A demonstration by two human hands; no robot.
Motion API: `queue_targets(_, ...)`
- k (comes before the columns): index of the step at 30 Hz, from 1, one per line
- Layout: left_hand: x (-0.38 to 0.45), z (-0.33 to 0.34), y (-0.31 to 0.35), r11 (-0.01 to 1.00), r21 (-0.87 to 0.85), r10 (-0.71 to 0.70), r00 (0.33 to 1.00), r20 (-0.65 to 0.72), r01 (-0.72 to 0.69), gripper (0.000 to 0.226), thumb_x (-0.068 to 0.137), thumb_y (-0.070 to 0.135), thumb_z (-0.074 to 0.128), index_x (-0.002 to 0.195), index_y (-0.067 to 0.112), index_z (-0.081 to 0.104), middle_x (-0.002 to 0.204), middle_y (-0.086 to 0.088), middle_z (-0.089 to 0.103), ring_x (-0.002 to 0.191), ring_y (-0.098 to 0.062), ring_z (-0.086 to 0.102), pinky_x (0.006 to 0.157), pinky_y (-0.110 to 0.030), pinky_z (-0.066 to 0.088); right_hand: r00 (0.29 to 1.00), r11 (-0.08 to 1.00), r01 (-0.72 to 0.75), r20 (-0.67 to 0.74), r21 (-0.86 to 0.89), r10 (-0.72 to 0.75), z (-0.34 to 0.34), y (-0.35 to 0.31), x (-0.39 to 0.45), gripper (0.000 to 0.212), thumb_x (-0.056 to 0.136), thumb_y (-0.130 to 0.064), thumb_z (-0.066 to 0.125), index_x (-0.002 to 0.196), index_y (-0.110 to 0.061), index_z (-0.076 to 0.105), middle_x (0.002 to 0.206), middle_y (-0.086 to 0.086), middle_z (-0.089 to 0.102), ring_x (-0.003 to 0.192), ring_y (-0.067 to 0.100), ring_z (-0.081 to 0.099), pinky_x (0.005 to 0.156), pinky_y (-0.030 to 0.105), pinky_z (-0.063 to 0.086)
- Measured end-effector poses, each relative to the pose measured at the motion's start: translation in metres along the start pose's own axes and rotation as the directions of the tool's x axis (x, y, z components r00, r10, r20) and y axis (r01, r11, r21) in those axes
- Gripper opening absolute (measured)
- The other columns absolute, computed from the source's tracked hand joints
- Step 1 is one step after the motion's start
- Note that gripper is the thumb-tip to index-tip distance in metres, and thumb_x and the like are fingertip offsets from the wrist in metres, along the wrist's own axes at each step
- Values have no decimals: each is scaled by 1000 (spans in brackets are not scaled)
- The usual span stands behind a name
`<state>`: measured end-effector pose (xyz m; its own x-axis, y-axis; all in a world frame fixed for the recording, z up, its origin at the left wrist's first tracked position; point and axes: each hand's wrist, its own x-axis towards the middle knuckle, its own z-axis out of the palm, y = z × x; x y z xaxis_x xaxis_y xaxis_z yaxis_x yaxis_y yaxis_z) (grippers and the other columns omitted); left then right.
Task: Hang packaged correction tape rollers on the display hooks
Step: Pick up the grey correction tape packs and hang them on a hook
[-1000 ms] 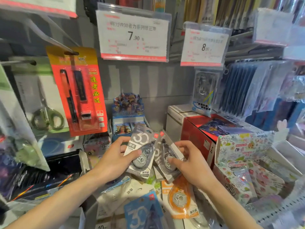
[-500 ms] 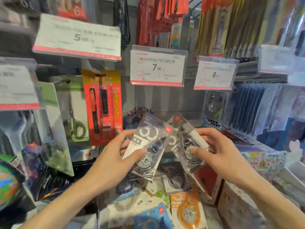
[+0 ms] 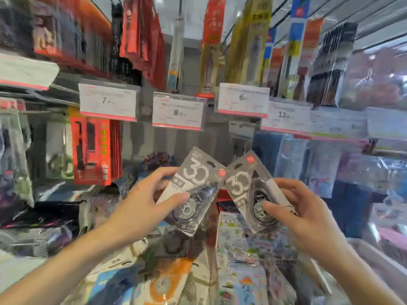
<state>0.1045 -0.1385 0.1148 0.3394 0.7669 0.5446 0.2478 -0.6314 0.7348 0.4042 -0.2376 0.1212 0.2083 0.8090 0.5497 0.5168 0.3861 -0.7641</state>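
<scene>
Each hand's grip pinches a correction tape pack: left hand (image 3: 141, 208) pack (image 3: 191, 190) leans right, right hand (image 3: 308, 214) pack (image 3: 244, 186) left

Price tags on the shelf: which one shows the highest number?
The price tag reading 12, right of centre; the other legible tags show 7, 8 and 6.

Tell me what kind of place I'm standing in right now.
Most likely a stationery shop aisle. Price tags hang on rows of display hooks, packaged pens hang above, and each hand holds a packaged correction tape roller.
</scene>
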Motion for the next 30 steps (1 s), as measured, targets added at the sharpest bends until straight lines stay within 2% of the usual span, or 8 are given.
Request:
queue_targets(7,-2,23,57,995,99,-16,998,-69,22,42,92,37,72,129,46,53,107,32,73,95,8,70,73,-10,50,1000,997,7,11,82,-8,-45,5,1,35,89,-14,79,107,-41,65,101,-18,81,87,3,77,63,21,60)
queue_targets(9,-4,19,67,990,137,-7,995,-100,20,41,90,41,73,126,51,54,107,36,71,97,11,68,76,-14,50,1000,995,13,11,104,-15,-46,4,3,35,89,-16,79,109,-40,65,103,-17,80,90,3,77,72,27,60)
queue_targets(12,-6,8,79,983,183,22,990,-141,5,39,89,42,74,117,59,53,104,43,68,95,16,66,71,-5,48,1000,993,12,14,114,-14,-44,1,6,35,89,-18,80,108,-41,65,105,-17,80,93,7,77,89,42,58)
queue_targets(14,-5,-1,86,979,206,41,988,-150,-9,40,89,42,73,115,65,52,110,41,69,100,13,67,73,-9,48,999,992,20,25,127,-23,-42,-2,7,35,88,-14,80,109,-39,65,104,-13,81,93,10,77,90,46,59)
queue_targets(17,-5,-13,92,974,224,78,982,-172,-39,42,86,48,72,114,71,50,116,39,68,105,12,66,83,-18,48,995,988,74,53,136,-82,-40,-8,7,38,88,-12,80,106,-42,65,104,-9,80,93,10,77,84,38,62)
queue_targets(20,-6,-21,97,971,230,104,977,-184,-60,43,81,57,68,120,63,52,115,37,70,104,10,67,84,-23,49,988,985,123,79,122,-133,-39,-15,11,39,89,-15,79,104,-47,64,104,-10,80,91,11,77,79,37,63)
queue_targets(25,-3,-30,101,964,239,162,966,-200,-112,44,88,47,71,126,54,51,114,37,70,104,11,67,87,-28,50,983,974,155,71,162,-169,-36,-19,18,38,91,-12,78,106,-45,64,104,-10,80,91,10,78,74,26,64)
queue_targets(30,8,-36,104,973,186,176,964,-198,-139,49,86,49,74,130,51,53,113,27,75,104,1,72,92,-37,52,981,974,173,59,143,-183,-32,-18,17,40,90,-17,78,107,-50,63,107,-15,79,98,6,77,78,31,64)
